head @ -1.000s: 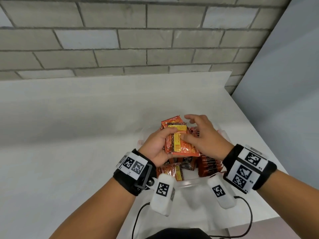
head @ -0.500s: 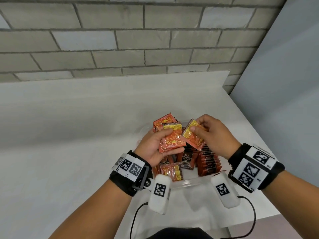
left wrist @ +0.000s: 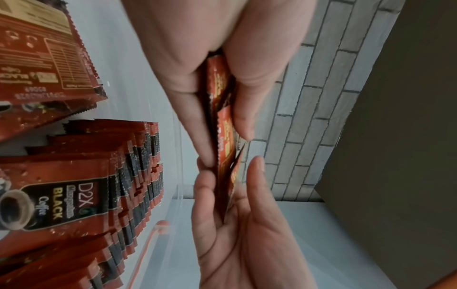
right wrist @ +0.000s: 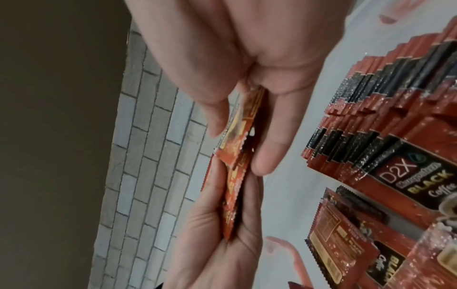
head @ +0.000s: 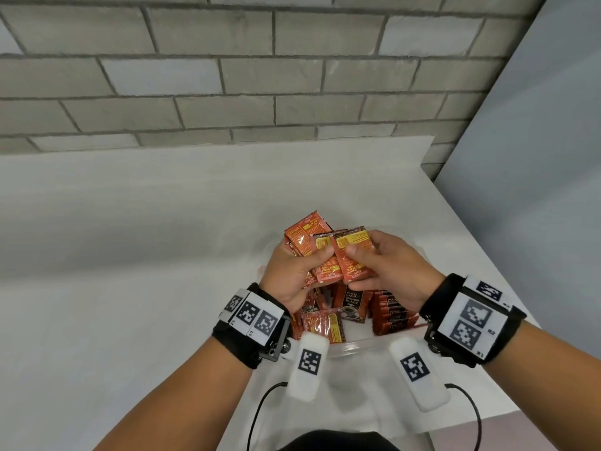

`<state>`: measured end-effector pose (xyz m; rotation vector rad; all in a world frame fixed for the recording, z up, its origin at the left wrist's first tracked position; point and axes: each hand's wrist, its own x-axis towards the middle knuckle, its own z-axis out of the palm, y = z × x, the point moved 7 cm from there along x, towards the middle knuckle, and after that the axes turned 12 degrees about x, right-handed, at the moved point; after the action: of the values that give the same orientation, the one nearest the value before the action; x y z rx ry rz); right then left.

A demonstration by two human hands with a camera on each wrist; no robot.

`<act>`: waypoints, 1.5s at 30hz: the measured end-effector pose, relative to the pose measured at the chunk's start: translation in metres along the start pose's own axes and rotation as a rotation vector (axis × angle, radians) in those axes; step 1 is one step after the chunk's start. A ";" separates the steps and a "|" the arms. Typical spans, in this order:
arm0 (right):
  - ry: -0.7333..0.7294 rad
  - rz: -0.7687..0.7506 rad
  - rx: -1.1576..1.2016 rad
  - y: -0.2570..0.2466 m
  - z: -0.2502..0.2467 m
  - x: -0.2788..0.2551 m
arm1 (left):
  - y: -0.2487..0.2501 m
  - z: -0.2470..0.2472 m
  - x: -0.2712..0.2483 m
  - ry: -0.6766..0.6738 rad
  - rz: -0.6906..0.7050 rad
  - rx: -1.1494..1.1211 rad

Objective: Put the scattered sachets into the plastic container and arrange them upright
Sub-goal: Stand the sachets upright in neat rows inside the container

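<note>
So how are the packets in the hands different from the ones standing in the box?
The held sachets are fanned loosely and show their yellow-labelled backs; the row of sachets stands upright, packed tight. The held ones are up in the left hand and right hand; the row sits in the container. Both are red-orange.

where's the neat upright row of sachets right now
In the head view, the upright row of sachets stands inside the plastic container, on its right side, just below the right hand.
</note>
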<state>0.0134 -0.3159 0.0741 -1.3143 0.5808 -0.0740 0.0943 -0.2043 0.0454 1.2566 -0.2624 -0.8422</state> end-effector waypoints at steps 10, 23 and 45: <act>0.120 -0.014 -0.021 0.000 -0.027 0.006 | -0.003 -0.001 -0.003 -0.087 -0.170 -0.105; -0.032 -0.186 -0.324 -0.019 -0.008 -0.008 | -0.003 0.011 -0.013 -0.205 -0.098 0.322; 0.064 0.013 0.169 -0.001 -0.030 0.003 | 0.001 0.007 -0.011 -0.060 -0.048 -0.108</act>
<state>0.0035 -0.3440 0.0702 -1.1471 0.6233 -0.1518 0.0829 -0.2013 0.0513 1.1419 -0.2321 -0.9246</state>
